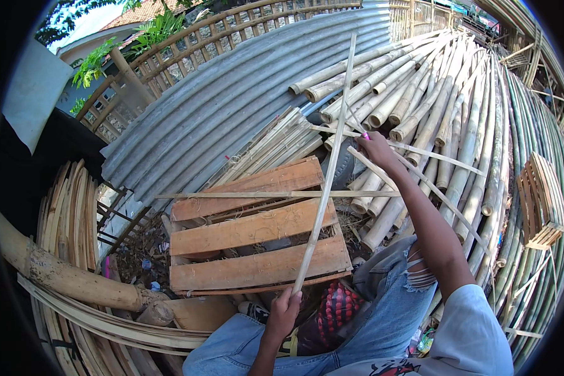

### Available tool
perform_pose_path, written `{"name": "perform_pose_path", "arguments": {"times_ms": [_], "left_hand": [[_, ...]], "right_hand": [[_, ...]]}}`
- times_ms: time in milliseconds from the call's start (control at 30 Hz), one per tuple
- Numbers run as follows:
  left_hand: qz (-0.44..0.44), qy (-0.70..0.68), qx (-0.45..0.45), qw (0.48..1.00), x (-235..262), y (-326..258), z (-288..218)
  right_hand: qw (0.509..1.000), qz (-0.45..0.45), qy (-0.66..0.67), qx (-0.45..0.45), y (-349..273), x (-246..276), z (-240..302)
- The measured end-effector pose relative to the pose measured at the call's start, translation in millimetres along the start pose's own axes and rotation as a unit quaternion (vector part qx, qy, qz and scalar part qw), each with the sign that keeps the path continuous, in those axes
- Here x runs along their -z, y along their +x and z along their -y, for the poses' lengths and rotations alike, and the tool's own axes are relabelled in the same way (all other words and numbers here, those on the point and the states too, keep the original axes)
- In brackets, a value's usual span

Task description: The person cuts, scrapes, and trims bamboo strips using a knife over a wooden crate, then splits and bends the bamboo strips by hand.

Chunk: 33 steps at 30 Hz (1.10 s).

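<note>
Head view: left grip [283, 313] clasps bamboo strip [310, 250]; right grip [378, 148] clenches pink-handled tool [365, 135].

A slatted crate [257, 227] (wooden) bears a pale strip [238, 195] — crosswise.

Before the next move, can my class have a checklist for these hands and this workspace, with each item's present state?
1. Left hand gripping the long strip: ok, near its lower end.
2. Right hand closed on the pink item: ok.
3. Pink item identified: cannot tell; fingers mostly cover it.
4. Slatted wooden crate free of loose strips: not ok; a second strip crosses it.
5. Jeans fully covering the right knee: not ok, torn.
</note>
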<state>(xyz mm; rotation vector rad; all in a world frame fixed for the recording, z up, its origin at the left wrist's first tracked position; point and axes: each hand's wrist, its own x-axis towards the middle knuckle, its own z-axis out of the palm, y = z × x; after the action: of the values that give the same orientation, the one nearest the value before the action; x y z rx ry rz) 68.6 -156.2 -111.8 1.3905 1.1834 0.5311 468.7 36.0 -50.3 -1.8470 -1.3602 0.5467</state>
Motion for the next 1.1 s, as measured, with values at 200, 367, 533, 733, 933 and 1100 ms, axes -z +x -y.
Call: {"name": "perform_pose_path", "arguments": {"times_ms": [200, 367, 533, 733, 933, 1100], "left_hand": [[0.031, 0.088, 0.032, 0.995, 38.8, 16.1, -30.9], [0.064, 0.271, -0.038, 0.960, 97.5, 39.7, -101.7], [0.057, 0.411, -0.068, 0.907, 168.6, 58.1, -152.2], [-0.292, 0.550, -0.399, 0.673, 150.6, 58.8, -212.9], [-0.048, 0.168, -0.297, 0.939, 46.6, 96.3, -185.1], [0.069, 0.236, -0.272, 0.930, -22.1, 117.3, -163.8]], "right_hand": [[0.909, -0.061, -0.189, 0.367, -28.7, 6.7, 66.2], [0.873, 0.112, -0.274, 0.387, -29.5, -0.4, 59.4], [0.922, 0.221, -0.142, 0.284, -36.0, -2.3, 78.7], [0.965, 0.044, 0.023, 0.256, -28.0, 12.4, 85.1], [0.929, -0.187, 0.236, 0.216, -17.7, 49.2, 102.4], [0.901, -0.341, 0.139, 0.230, 1.6, 104.6, 154.2]]}}
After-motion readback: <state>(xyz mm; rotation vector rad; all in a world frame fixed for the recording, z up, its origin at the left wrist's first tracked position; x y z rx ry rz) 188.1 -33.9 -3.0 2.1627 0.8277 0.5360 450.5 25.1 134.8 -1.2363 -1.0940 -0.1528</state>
